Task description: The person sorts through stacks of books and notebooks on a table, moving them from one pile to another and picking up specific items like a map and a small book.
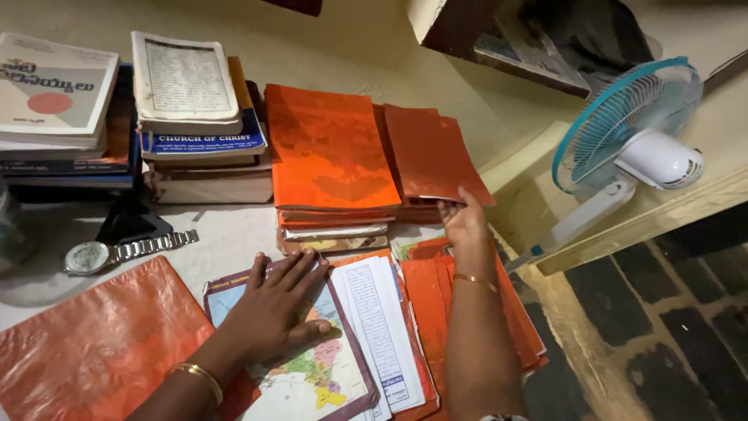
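Sorting of books on a pale shelf [234, 234] stood partly done: the right hand [464, 222] gripped the lower edge of an orange-covered booklet [435, 154], thumb and fingers pinching it from either side, and held it tilted against the right flank of a stack of orange-covered books [331, 152] at the middle of the shelf, not yet lying flat. The left hand [276, 308] lay palm down with fingers straight and slightly spread on a map book [312, 366] at the front edge, whose glossy cover bore coloured regions inside a purple border. Just right of it lay printed sheets [378, 327] and more loose orange covers [436, 304], apparently unsorted and overhanging the shelf's right edge. A crinkled orange plastic sleeve [93, 343] filled the front left corner. Toward the back left stood two piles of worn, thick books [191, 109], their page edges yellowed. A steel-banded wristwatch [117, 251] rested near the left edge. Beyond the right edge, a small fan [631, 125] with a teal wire guard and white motor housing sat on a lower ledge.
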